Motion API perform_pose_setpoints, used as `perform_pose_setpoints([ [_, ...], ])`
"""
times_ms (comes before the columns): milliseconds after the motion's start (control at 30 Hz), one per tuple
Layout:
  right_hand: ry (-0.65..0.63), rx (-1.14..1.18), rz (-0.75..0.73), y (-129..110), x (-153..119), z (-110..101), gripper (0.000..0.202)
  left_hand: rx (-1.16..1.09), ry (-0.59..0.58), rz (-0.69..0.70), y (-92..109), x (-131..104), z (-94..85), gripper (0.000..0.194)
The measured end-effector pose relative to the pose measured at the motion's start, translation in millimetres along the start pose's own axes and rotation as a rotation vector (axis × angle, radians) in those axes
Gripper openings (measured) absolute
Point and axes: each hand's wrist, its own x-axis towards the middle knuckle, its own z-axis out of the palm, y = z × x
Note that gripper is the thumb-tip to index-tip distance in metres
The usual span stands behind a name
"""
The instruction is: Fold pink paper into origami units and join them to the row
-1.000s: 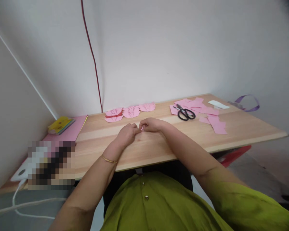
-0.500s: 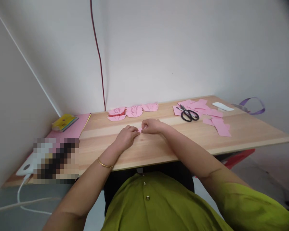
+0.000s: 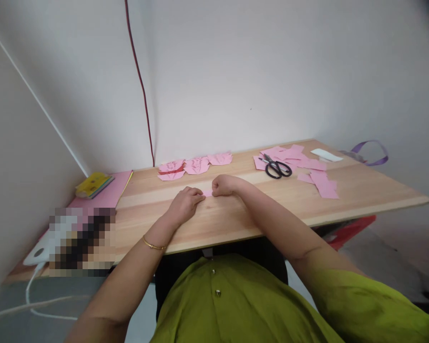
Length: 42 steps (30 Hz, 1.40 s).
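Note:
A small pink paper piece (image 3: 208,193) lies on the wooden table between my two hands. The fingertips of my left hand (image 3: 186,202) are together on its left end, pressing it to the wood. My right hand (image 3: 224,185) is curled, its knuckles and fingers at the paper's right end. Most of the paper's right edge is hidden by that hand. Behind my hands, three folded pink paper pieces (image 3: 196,165) stand in a row near the wall, a red strip showing in the leftmost one.
Black-handled scissors (image 3: 278,169) and a pen lie on pink paper strips (image 3: 321,183) at the right, near a white strip (image 3: 326,155). A yellow packet (image 3: 94,185) rests on pink sheets at the left. A white power strip (image 3: 39,250) sits at the left edge.
My right hand has shifted slightly right and closed more tightly, and more of the small pink paper shows between my hands. The view has shifted a little.

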Motion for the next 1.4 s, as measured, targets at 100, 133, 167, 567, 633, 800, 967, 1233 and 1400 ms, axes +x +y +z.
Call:
perform_pose_setpoints([
  [100, -0.004, -0.010, 0.000, 5, 0, -2, 0.014, -0.002, -0.002, 0.001, 0, 0, -0.3, 0.031],
  [133, -0.006, -0.015, 0.001, 7, 0, -3, 0.014, -0.002, 0.000, 0.004, 0, 0, -0.2, 0.031],
  [167, -0.008, -0.019, 0.002, 10, 0, -4, 0.013, -0.001, 0.004, 0.009, -1, 0, -0.1, 0.031],
  [567, 0.052, -0.046, 0.047, 11, -5, -6, 0.035, -0.006, 0.023, 0.011, -2, 0, 1.2, 0.030],
  [633, 0.077, -0.073, 0.067, 3, -4, -1, 0.037, -0.008, 0.026, 0.010, -2, 0, 1.7, 0.030],
  [800, 0.067, -0.103, 0.069, 1, -4, -2, 0.032, -0.015, 0.037, 0.024, -2, 0, 2.4, 0.030],
  [967, 0.026, -0.109, 0.047, 6, -9, -10, 0.021, -0.031, 0.060, 0.042, -4, -1, 3.1, 0.029],
  [1233, 0.016, -0.106, 0.000, 10, -7, -9, 0.022, -0.089, 0.093, 0.046, -11, -1, 5.6, 0.026],
  [1400, 0.027, -0.100, -0.022, 15, -4, -6, 0.021, 0.047, -0.034, -0.011, 3, 8, -3.8, 0.034],
])
